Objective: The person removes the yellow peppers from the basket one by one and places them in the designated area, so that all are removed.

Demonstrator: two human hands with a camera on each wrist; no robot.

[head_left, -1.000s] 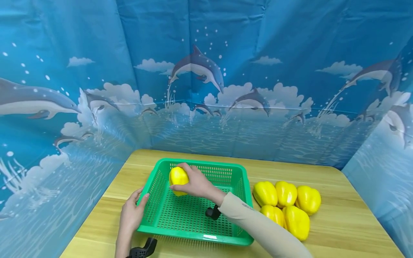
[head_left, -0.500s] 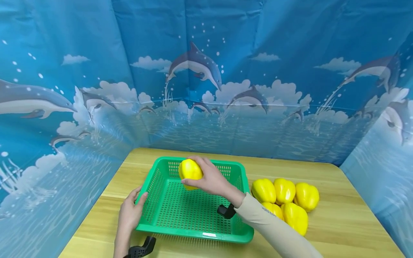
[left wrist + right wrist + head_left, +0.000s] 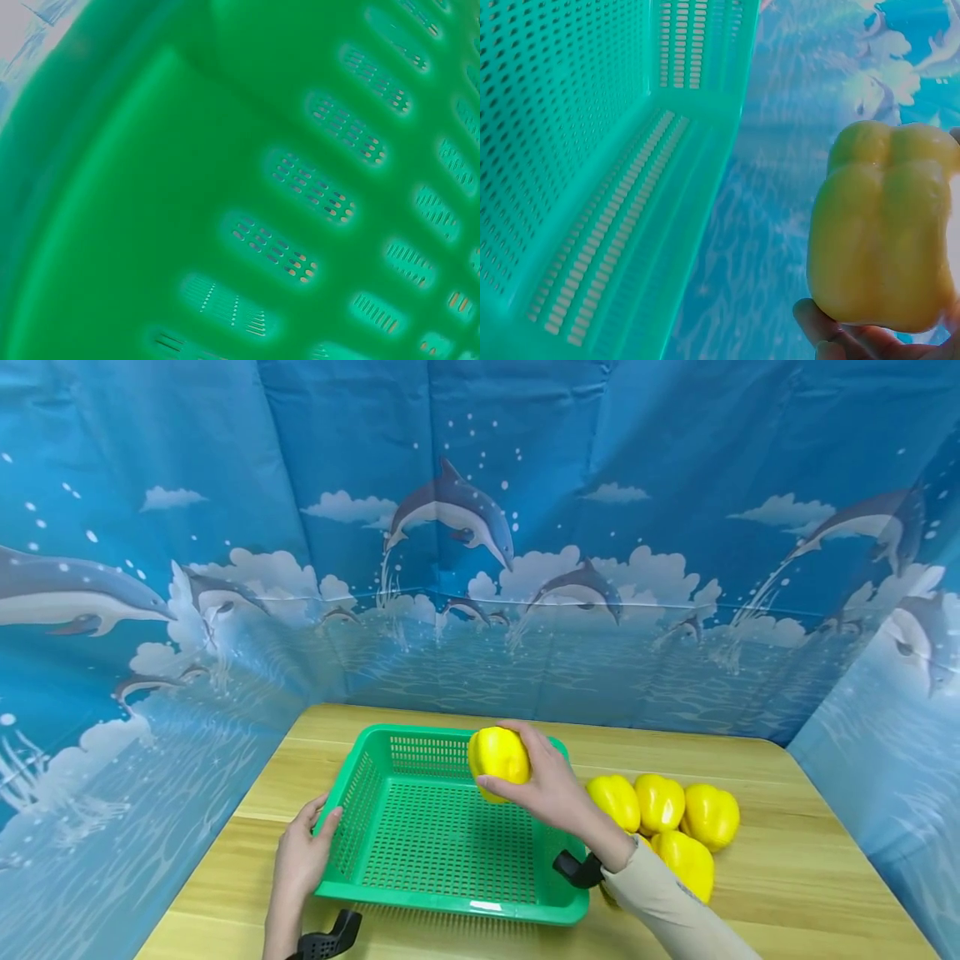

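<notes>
My right hand (image 3: 551, 781) grips a yellow bell pepper (image 3: 498, 760), held up over the far right part of a green plastic basket (image 3: 450, 906). In the right wrist view the pepper (image 3: 881, 232) shows its lobed side, with fingers (image 3: 817, 324) at its lower end. The left hand (image 3: 302, 852) holds the basket's left rim, thumb on the inner side and fingers outside. Only the basket's slotted wall (image 3: 187, 172) fills the left wrist view; the left hand is out of sight there. Several more yellow bell peppers (image 3: 660, 804) lie grouped right of the basket, partly hidden by the right forearm.
The basket stands on a wooden table (image 3: 787, 877), its floor bare. A blue curtain (image 3: 480, 677) printed with dolphins hangs behind and at both sides. Each wrist wears a black camera mount, such as the right camera mount (image 3: 577, 868).
The right hand has carried the bell pepper rightward and up from the basket's left inner side. The left hand stays on the rim. The head view has shifted slightly.
</notes>
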